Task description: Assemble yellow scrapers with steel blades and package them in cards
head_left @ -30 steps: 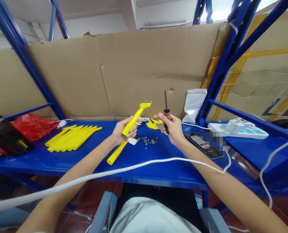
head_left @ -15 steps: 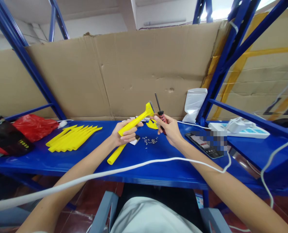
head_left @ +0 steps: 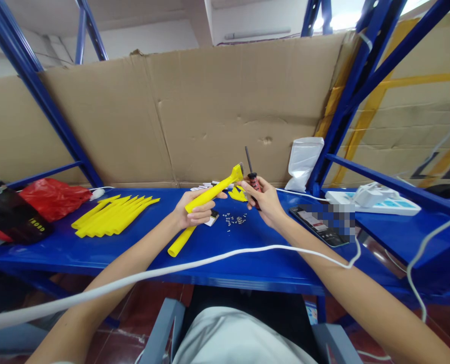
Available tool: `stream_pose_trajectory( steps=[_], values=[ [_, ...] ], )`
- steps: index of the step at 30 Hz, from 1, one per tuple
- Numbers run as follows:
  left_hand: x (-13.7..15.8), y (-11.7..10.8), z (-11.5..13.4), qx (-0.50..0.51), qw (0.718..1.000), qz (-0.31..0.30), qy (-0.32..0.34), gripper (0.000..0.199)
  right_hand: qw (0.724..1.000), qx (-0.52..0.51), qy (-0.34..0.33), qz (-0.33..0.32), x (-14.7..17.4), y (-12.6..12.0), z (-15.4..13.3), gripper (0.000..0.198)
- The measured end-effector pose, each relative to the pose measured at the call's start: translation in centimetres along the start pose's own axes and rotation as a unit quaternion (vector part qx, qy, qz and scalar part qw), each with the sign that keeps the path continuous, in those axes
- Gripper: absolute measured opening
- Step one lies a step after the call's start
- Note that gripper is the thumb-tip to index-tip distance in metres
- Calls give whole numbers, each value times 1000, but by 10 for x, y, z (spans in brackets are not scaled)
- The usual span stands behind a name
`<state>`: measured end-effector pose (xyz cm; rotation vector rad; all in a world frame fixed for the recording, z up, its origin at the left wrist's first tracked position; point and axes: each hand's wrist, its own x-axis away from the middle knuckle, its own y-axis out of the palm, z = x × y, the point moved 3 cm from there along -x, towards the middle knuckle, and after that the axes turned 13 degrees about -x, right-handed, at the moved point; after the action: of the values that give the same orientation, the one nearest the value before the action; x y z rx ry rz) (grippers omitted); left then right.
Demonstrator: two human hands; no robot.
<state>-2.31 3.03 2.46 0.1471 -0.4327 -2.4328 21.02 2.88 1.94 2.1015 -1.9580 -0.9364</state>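
My left hand [head_left: 195, 208] is wrapped around the handle of a yellow scraper [head_left: 213, 191], its head tilted up to the right with a dark edge. In my right hand [head_left: 265, 202] is a screwdriver [head_left: 253, 183] with a red and black grip, its shaft pointing up. The thumb and fingertips of that hand are at the scraper's head; whether they pinch a small part there is hidden. Beneath the hands lie loose screws and nuts [head_left: 237, 220] and small yellow pieces [head_left: 238, 193]. Another yellow handle [head_left: 181, 241] rests below my left hand.
A row of yellow handles [head_left: 114, 217] lies left on the blue table [head_left: 247, 265], near a red bag [head_left: 54, 198] and a black bag [head_left: 12, 215]. At right are a phone [head_left: 319, 226] and power strip [head_left: 395, 203]. A white cable [head_left: 225, 254] crosses in front.
The scraper's head has turned and dipped slightly to the right, toward my right fingertips. The screwdriver's shaft has shifted a little to the right. Both hands keep their hold.
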Motion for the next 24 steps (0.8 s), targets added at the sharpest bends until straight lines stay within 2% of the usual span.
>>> stream_pose_trajectory(
  steps=[6, 11, 16, 20, 24],
  values=[
    [0, -3, -2, 8, 1000, -29, -7, 54, 1000, -18, -1, 10, -1, -2, 3, 64],
    [2, -1, -2, 7, 998, -47, -33, 63, 999, -29, -12, 17, -4, -3, 2, 68],
    [0, 4, 1, -33, 997, -52, -41, 67, 999, -30, -19, 22, -5, -4, 2, 62],
    [-5, 7, -3, -96, 995, -28, -27, 49, 999, -27, -20, 37, -5, -7, 2, 56],
    [-12, 4, -12, -170, 985, 37, -6, 33, 999, -26, 0, 42, -7, -10, 4, 53]
  ],
)
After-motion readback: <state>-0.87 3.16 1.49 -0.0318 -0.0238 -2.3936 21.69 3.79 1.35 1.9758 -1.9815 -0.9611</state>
